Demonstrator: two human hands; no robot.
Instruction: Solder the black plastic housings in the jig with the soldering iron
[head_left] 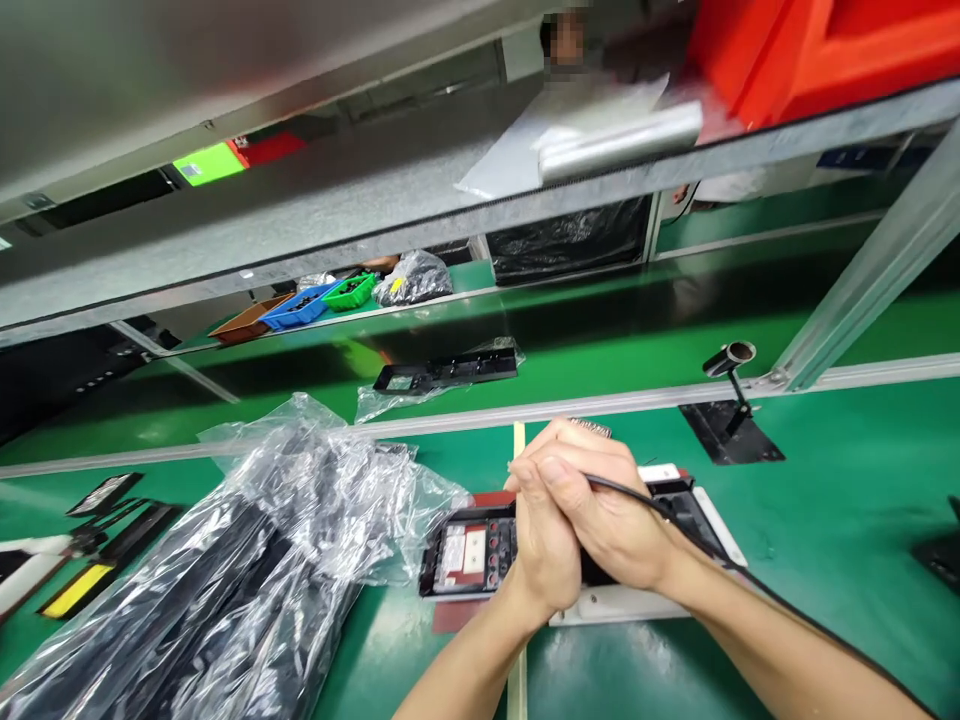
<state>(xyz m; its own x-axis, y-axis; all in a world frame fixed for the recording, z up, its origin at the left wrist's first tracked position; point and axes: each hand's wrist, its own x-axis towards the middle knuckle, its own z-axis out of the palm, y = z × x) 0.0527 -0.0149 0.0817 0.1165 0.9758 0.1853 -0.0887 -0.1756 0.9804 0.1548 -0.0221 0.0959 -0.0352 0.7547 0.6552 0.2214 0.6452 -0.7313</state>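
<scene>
Both my hands are pressed together above a black plastic housing [495, 545] lying in a flat fixture with white side bars [637, 603]. The fingers of my left hand [547, 540] are bent in against the other hand; whatever they hold is hidden. My right hand [611, 500] is closed, its thumb alongside the left thumb. A black cable [637, 492] comes out at its grip and runs back over the wrist and forearm to the lower right. Any tool at the cable's end is covered by my fingers. The hands hide the middle of the housing.
Left lies a clear plastic bag [300, 540] of long black parts. Behind a metal rail is another black housing [450, 370] on plastic film. A tube holder [731, 358] on a black base stands right. Overhead runs a shelf [360, 235] with a red bin [817, 60]. A person is beyond.
</scene>
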